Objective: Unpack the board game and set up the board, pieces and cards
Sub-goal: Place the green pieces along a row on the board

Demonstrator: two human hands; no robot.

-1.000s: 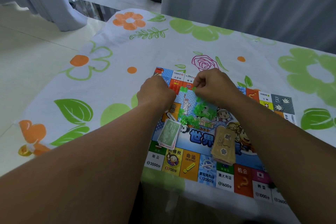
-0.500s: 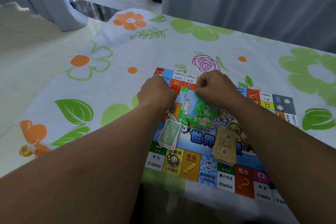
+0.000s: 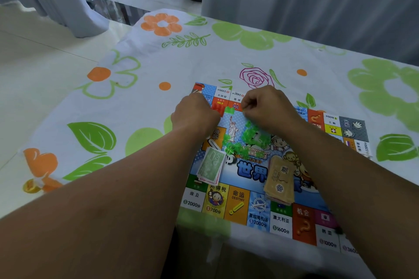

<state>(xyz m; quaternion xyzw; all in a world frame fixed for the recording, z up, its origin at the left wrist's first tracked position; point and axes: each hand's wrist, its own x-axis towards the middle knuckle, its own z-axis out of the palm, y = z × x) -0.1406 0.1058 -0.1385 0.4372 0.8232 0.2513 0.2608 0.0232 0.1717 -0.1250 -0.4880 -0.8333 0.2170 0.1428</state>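
board (image 3: 237, 203) flat on flower-cloth bench (image 3: 147, 102) | left hand (image 3: 195, 116) curled at board's far-left corner, its grip hidden | right hand (image 3: 269, 106) just beside it, fingers (image 3: 246, 113) pinching green plastic pieces (image 3: 252, 136) heaped mid-board | green banknote stack (image 3: 210, 165) near left | tan card stack (image 3: 280, 179) near right

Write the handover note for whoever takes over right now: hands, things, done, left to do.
Left hand: curled at the board's far left; contents hidden.
Right hand: pinches the top of the green plastic pieces, mid-board.
Board lies open on the tablecloth; green banknote stack and tan card stack lie on it.
Done: board, notes, cards out.
Left: likely sorting the green pieces.
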